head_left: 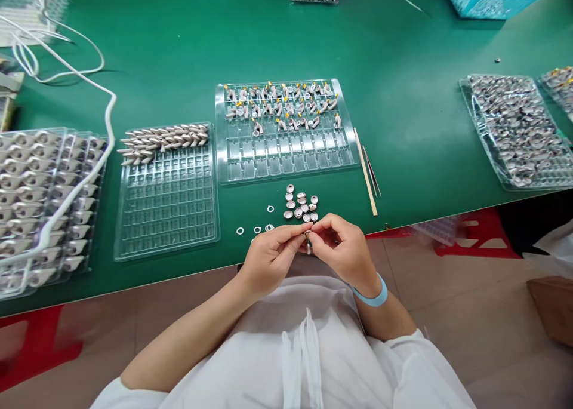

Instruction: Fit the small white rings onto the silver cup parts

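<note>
Worn on the head, looking forward and down over the front of a white garment (224, 367). Pitched steeply enough to run that garment along the bottom edge, with floor (425, 301) to both sides. Close over the left hand (271, 257) and the right hand (347, 251), placing both just below the centre. Facing across a green table (179, 57) (slanting up toward the right along its near edge) as far as a blue basket (486, 3) at the top. Wide enough to span from a white cable (75, 197) at left to a filled tray (553, 181) at right.
</note>
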Tool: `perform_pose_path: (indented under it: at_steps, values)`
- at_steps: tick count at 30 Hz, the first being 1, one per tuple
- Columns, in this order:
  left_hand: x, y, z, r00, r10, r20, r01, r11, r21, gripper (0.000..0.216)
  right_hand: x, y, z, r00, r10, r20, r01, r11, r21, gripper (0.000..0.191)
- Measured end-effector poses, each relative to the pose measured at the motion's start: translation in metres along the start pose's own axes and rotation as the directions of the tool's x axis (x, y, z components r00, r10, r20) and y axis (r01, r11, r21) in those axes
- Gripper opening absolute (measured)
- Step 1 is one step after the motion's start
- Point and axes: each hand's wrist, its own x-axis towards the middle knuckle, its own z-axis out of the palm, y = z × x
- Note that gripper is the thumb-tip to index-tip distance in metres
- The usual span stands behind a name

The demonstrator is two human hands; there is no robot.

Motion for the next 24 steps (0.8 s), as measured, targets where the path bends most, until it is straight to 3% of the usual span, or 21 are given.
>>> perform_pose_path:
  at_steps: [7,13,20,24]
  values:
    - [-0.0022,-0.0065,0.0006,0.997,0.068,0.021,-0.070,0.992,0.101,0.027,-0.0005,0.0034,0.0022,1.000,0.004,0.021,-0.005,0.999,0.046,0.005]
    - [-0.0018,-0.0083,0.0024,0.990,0.142,-0.006,-0.139,0.976,0.169,0.028,-0.0016,0.0034,0.0041,1.000,-0.029,-0.010,0.028,0.998,-0.051,0.007]
    - [-0.0031,-0.0086,0.0022,0.989,0.148,0.002,-0.147,0.980,0.137,0.026,-0.0004,0.0037,-0.0027,0.988,0.078,0.135,-0.098,0.984,0.151,0.008]
    - [-0.0025,-0.0104,0.0021,0.980,0.200,0.003,-0.199,0.969,0.144,0.028,-0.0010,0.0045,-0.0032,0.987,0.100,0.129,-0.121,0.978,0.172,0.008]
